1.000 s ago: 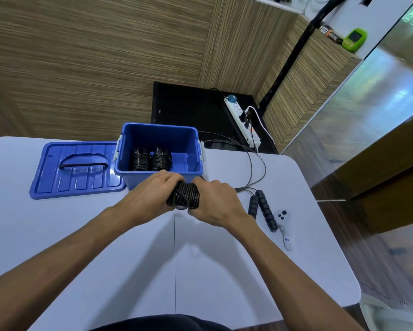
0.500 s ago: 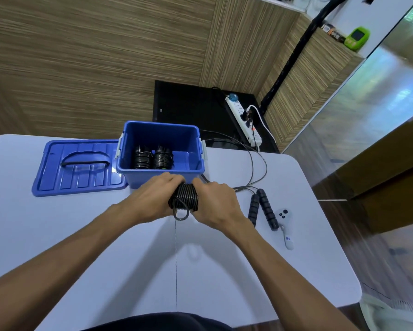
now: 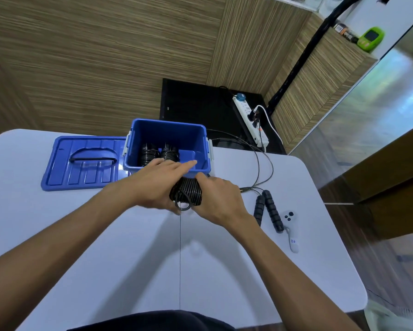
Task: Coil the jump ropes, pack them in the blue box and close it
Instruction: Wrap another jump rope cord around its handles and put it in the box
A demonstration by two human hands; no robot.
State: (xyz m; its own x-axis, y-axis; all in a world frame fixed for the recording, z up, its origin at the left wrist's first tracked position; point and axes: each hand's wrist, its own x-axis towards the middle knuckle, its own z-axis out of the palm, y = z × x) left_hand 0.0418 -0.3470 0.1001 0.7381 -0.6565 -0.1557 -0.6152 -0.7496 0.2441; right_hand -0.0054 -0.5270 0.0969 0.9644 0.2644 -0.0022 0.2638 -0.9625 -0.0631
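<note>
A coiled black jump rope (image 3: pixel 187 193) is held just above the white table (image 3: pixel 129 259), right in front of the open blue box (image 3: pixel 202 139). My right hand (image 3: pixel 216 198) grips the coil from the right. My left hand (image 3: pixel 156 185) lies against its left side, fingers stretched straight over the coil toward the box rim, thumb near the small loop hanging at the coil's near end. Two coiled ropes (image 3: pixel 159 155) lie inside the box on its left side. A further jump rope (image 3: pixel 270 211) lies uncoiled to the right, its two black handles side by side.
The blue lid (image 3: pixel 86 161) lies flat to the left of the box, handle up. A white controller (image 3: pixel 291 231) rests beside the loose rope's handles. The loose rope's cord (image 3: pixel 265 161) loops toward the table's far edge. A power strip (image 3: pixel 251 118) lies on the floor beyond.
My left fingers have straightened out over the coil from a curled grip. A small loop of cord now hangs at the coil's near end. The right hand keeps its grip.
</note>
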